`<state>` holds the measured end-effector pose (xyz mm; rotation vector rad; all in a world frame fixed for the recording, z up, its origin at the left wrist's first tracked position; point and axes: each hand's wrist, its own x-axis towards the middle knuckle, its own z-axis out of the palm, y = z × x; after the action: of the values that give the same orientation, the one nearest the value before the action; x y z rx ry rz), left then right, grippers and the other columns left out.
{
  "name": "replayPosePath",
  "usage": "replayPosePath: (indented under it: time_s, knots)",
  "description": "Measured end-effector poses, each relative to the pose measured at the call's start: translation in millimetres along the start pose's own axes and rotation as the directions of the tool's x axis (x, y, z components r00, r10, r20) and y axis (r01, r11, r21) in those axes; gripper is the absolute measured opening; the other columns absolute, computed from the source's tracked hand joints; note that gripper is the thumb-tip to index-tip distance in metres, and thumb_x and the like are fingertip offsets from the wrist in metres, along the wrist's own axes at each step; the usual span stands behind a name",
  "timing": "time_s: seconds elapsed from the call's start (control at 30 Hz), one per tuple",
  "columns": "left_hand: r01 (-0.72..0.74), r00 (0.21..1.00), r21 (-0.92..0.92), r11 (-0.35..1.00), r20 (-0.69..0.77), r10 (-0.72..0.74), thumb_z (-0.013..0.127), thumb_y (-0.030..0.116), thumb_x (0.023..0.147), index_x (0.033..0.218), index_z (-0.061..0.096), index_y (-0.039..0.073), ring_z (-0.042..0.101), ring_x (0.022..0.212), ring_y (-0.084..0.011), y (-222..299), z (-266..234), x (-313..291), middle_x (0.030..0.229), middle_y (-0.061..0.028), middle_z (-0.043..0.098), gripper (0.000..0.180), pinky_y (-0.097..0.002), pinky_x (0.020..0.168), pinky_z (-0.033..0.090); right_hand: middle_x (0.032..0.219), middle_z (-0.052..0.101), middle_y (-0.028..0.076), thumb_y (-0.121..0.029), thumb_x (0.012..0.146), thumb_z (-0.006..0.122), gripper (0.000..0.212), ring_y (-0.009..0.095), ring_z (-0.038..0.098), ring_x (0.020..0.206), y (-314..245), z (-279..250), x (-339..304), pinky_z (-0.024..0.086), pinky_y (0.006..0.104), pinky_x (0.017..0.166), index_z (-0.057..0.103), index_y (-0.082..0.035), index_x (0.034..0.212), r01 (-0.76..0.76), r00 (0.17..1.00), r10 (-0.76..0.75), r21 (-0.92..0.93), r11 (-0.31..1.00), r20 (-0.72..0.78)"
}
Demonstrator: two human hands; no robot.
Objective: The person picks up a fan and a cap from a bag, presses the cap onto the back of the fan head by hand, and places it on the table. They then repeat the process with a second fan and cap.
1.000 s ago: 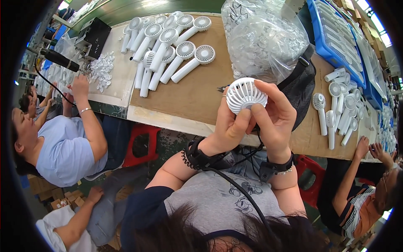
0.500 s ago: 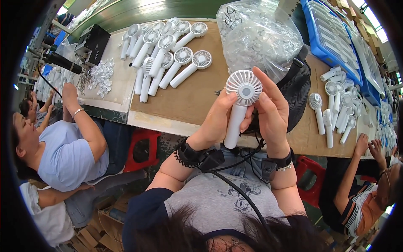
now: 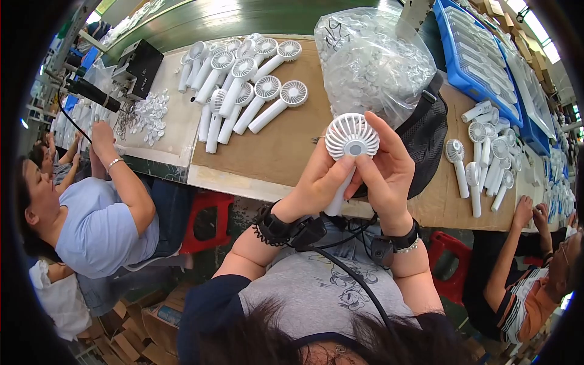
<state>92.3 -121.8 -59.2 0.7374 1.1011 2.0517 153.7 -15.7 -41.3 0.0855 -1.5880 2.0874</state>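
A white handheld fan (image 3: 351, 131) is between my two hands, over the table's front edge, its round slatted head facing up and its handle pointing down toward me. My left hand (image 3: 322, 176) wraps the fan from the left, the thumb at the lower rim of the head. From the right, my right hand (image 3: 389, 173) closes on it, thumb pressed near the grey centre disc and forefinger stretched along the side of the head. Both hands partly cover the handle. Which fingers lie behind it is hidden.
More white fans (image 3: 243, 79) lie heaped on brown cardboard at left; others (image 3: 486, 152) lie at right. A clear bag of small parts (image 3: 377, 61) and a black mesh bag (image 3: 426, 134) sit behind my hands. Blue trays (image 3: 480, 61) stand far right. Co-workers sit on both sides.
The fan's head has tilted, bringing its slatted side rim more into view. Both thumbs have moved onto the lower part of the head, close together near the centre disc.
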Motion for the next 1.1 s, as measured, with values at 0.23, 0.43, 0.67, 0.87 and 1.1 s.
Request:
replayPosePath:
  time_s: [0.23, 0.43, 0.67, 0.87, 1.1]
  knots:
    - [-0.062, 0.998, 0.076, 0.995, -0.002, 0.062, 0.04, 0.018, 0.089, 0.123, 0.024, 0.005, 0.046, 0.059, -0.0056, -3.0, -0.1, 2.6, 0.096, -0.005, 0.046, 0.04, -0.0191, 0.047, 0.039, 0.11, 0.049, 0.01, 0.006, 0.08, 0.049, 0.047, 0.01, 0.05, 0.093, 9.0, -1.1, -2.1, 0.042, 0.0214, 0.079, 0.034, 0.006, 0.124, 0.056, 0.998, -0.056, -0.01, 0.998, -0.014]
    - [0.027, 0.997, 0.017, 0.999, -0.067, -0.025, 0.042, 0.013, 0.087, 0.123, 0.026, 0.006, 0.046, 0.057, -0.0051, 8.4, -6.4, -1.3, 0.088, -0.0026, 0.047, 0.04, -0.0192, 0.047, 0.039, 0.111, 0.048, 0.01, 0.002, 0.081, 0.046, 0.048, 0.011, 0.05, 0.094, 3.5, 4.7, -1.8, 0.041, 0.0225, 0.08, 0.031, 0.005, 0.126, -0.098, 0.995, 0.1, 0.096, 0.991, -0.017]
    - [0.088, 0.996, 0.07, 0.994, 0.022, -0.09, 0.052, 0.011, 0.082, 0.113, 0.039, 0.005, 0.045, 0.053, -0.0045, 7.5, -7.8, 9.1, 0.071, 0.0012, 0.048, 0.034, -0.0195, 0.046, 0.039, 0.114, 0.048, 0.011, -0.002, 0.081, 0.046, 0.047, 0.015, 0.049, 0.101, 1.2, -8.2, 6.0, 0.038, 0.026, 0.087, 0.033, 0.004, 0.126, -0.069, 0.998, 0.067, -0.086, 0.994, -0.021]
    - [0.052, 0.997, 0.137, 0.989, 0.042, -0.058, 0.054, 0.014, 0.082, 0.106, 0.044, 0.004, 0.044, 0.059, -0.0029, 12.8, -20.5, -3.1, 0.074, 0.0027, 0.05, 0.027, -0.0186, 0.05, 0.037, 0.115, 0.048, 0.011, -0.004, 0.08, 0.05, 0.047, 0.017, 0.049, 0.103, -1.0, -9.8, 8.7, 0.036, 0.0272, 0.089, 0.036, 0.005, 0.124, -0.106, 0.985, 0.13, -0.198, 0.974, 0.112]
    - [0.078, 0.992, 0.042, 0.996, 0.092, -0.081, 0.053, 0.017, 0.083, 0.111, 0.039, 0.005, 0.042, 0.055, -0.0044, 17.0, -4.5, -3.5, 0.069, 0.0023, 0.046, 0.034, -0.0179, 0.048, 0.036, 0.111, 0.05, 0.011, -0.011, 0.077, 0.057, 0.05, 0.018, 0.049, 0.101, -0.3, -24.5, 7.4, 0.037, 0.0294, 0.089, 0.039, 0.004, 0.121, -0.064, 0.984, 0.098, -0.219, 0.974, 0.147]
